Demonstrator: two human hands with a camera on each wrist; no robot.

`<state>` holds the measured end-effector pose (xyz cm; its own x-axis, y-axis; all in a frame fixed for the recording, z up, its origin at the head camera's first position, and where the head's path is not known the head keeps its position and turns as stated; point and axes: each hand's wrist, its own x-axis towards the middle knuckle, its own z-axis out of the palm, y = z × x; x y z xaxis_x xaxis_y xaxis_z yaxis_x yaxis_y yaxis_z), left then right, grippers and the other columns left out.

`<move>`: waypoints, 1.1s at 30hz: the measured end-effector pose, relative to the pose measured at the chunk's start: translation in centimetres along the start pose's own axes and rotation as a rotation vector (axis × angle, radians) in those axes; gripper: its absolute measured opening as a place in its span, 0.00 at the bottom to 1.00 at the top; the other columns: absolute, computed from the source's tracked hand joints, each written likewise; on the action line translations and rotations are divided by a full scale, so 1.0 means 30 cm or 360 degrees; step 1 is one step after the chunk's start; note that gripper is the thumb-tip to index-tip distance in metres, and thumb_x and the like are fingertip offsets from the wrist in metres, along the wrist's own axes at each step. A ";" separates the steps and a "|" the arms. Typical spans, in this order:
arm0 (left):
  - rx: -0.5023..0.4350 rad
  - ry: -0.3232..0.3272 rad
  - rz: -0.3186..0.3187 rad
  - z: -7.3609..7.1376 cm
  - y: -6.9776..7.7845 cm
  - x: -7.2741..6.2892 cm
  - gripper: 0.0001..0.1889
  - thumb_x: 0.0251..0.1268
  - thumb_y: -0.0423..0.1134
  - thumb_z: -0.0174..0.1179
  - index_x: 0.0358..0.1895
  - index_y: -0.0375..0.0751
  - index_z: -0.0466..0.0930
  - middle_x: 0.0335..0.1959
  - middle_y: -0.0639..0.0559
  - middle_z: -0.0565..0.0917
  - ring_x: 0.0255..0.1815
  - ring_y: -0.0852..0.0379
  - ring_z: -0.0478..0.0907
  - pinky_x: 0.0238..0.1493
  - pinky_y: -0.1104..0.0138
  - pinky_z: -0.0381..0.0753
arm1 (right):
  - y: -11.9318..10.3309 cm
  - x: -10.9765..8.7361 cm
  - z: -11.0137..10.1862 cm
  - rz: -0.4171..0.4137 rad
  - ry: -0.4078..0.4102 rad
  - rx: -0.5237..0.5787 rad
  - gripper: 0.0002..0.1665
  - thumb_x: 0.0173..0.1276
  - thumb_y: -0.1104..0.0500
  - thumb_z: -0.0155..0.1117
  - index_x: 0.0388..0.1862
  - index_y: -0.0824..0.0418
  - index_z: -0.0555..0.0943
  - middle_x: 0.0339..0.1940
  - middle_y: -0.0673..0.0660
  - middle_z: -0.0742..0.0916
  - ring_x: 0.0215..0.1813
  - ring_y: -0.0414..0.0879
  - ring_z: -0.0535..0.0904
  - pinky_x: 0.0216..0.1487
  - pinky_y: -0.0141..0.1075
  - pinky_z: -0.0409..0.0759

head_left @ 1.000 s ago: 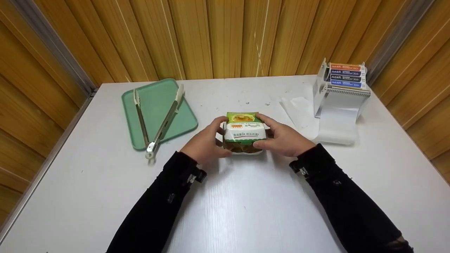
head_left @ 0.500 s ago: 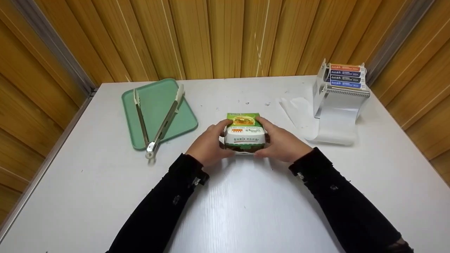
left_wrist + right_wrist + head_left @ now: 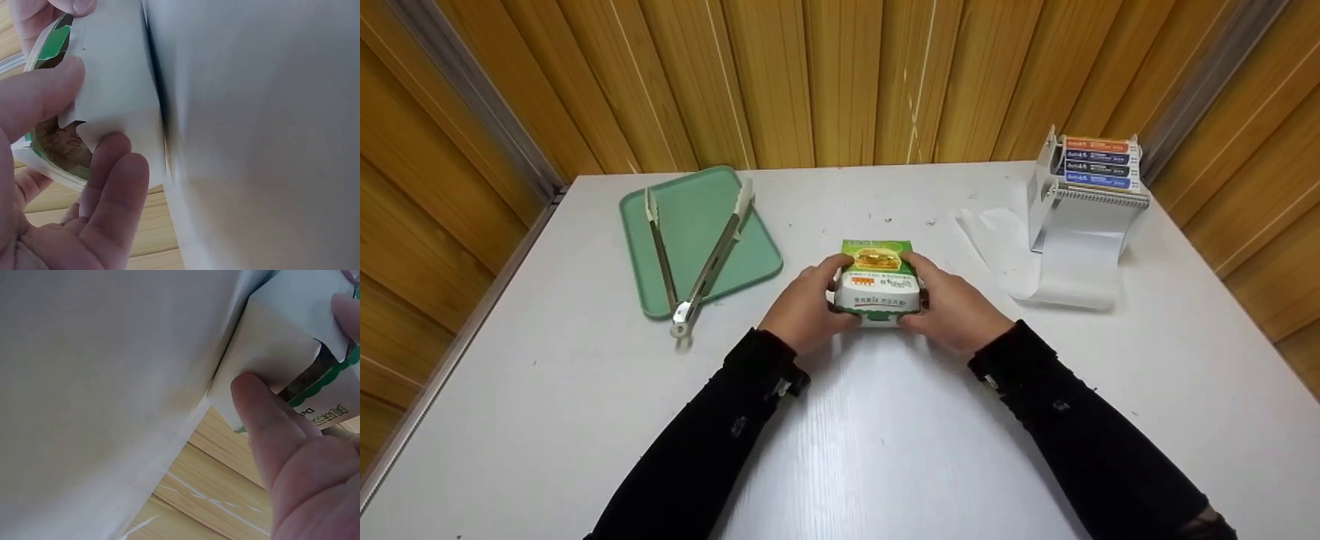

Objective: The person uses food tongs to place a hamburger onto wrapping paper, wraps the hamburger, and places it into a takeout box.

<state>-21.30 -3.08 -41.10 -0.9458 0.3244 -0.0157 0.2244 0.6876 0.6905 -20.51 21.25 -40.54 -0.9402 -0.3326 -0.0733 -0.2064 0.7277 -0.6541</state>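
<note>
A green and white paper burger box (image 3: 877, 281), with a burger printed on its lid, rests on the white table in front of me. My left hand (image 3: 808, 304) grips its left side, fingers along the side and thumb at the front. On the other side my right hand (image 3: 956, 301) holds it the same way. Seen from the left wrist, the box (image 3: 118, 73) shows a gap between lid and base, with brown contents or a brown inner surface behind. In the right wrist view a fingertip (image 3: 246, 385) presses the box's pale side wall (image 3: 281, 343).
Steel tongs (image 3: 709, 274) with pale tips lie spread across a green tray (image 3: 690, 232) at the left. At the back right stands a white dispenser (image 3: 1042, 187) with several coloured bands and a white sheet (image 3: 1080, 270) hanging from it. Wood-patterned walls (image 3: 840, 82) enclose the table.
The lid has come down and the dark gap at the box's front has narrowed in the head view. Both thumbs have shifted to the front edge, and the right hand has moved slightly left.
</note>
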 end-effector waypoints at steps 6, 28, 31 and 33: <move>0.0015 0.0009 -0.0029 0.004 0.009 -0.004 0.45 0.59 0.37 0.78 0.78 0.58 0.65 0.55 0.46 0.80 0.44 0.55 0.84 0.51 0.62 0.84 | -0.007 0.001 0.007 -0.0007 0.0015 0.0026 0.60 0.64 0.61 0.79 0.87 0.51 0.53 0.73 0.61 0.80 0.66 0.51 0.80 0.71 0.50 0.77; 0.0157 0.0008 -0.0072 0.008 0.024 -0.016 0.44 0.61 0.39 0.78 0.78 0.56 0.64 0.59 0.44 0.81 0.55 0.52 0.80 0.61 0.57 0.81 | -0.041 -0.008 0.027 0.0097 0.0124 -0.0080 0.60 0.62 0.58 0.81 0.85 0.58 0.54 0.77 0.64 0.76 0.76 0.56 0.73 0.78 0.54 0.70; 0.0150 0.0004 -0.0073 0.007 0.022 -0.015 0.43 0.61 0.39 0.78 0.78 0.55 0.64 0.59 0.45 0.81 0.56 0.52 0.80 0.62 0.56 0.81 | -0.040 -0.007 0.029 0.0110 0.0128 -0.0068 0.60 0.63 0.59 0.81 0.85 0.59 0.54 0.77 0.64 0.76 0.76 0.56 0.73 0.79 0.54 0.69; 0.0141 0.0002 -0.0076 0.007 0.020 -0.014 0.43 0.61 0.39 0.78 0.78 0.56 0.64 0.58 0.45 0.81 0.56 0.52 0.80 0.61 0.57 0.81 | -0.039 -0.006 0.029 0.0105 0.0126 -0.0053 0.61 0.62 0.59 0.81 0.85 0.59 0.53 0.77 0.64 0.76 0.76 0.56 0.73 0.79 0.54 0.69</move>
<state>-20.71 -2.67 -40.82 -0.9563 0.2888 -0.0462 0.1987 0.7573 0.6221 -19.86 19.95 -40.42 -0.9702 -0.2361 -0.0548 -0.1512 0.7663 -0.6245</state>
